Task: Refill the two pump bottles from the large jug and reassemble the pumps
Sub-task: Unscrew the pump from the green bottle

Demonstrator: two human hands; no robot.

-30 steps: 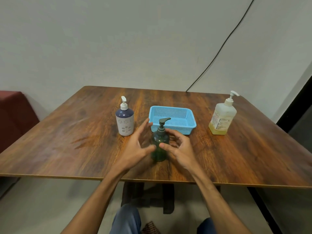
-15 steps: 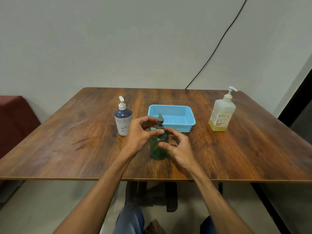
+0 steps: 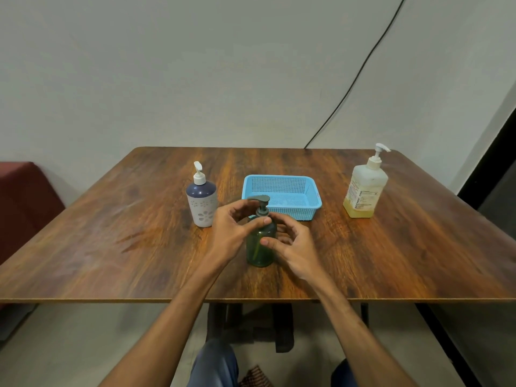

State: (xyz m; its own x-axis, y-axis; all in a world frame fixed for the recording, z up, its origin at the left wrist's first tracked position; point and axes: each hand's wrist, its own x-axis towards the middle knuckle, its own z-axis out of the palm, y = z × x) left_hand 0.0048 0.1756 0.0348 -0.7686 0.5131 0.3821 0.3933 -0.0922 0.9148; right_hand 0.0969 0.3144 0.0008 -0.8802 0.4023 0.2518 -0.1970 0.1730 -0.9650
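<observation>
A dark green pump bottle (image 3: 260,248) stands upright near the table's front middle. My left hand (image 3: 233,233) grips its neck collar just under the grey pump head (image 3: 260,201), whose spout points left. My right hand (image 3: 293,244) holds the bottle's body from the right side. A navy and white flowered pump bottle (image 3: 201,201) stands to the left with its white pump on. The large pale jug (image 3: 364,188), with yellowish liquid low inside and a white pump on top, stands at the right.
A light blue perforated basket (image 3: 282,195) sits just behind the green bottle, holding nothing. The wooden table (image 3: 111,247) ends close in front of me. A black cable runs up the wall; a red seat is at the far left.
My left hand closed from spread fingers onto the green bottle's neck collar. The pump head has turned, its spout swinging from pointing right to pointing left. My right hand stayed on the bottle.
</observation>
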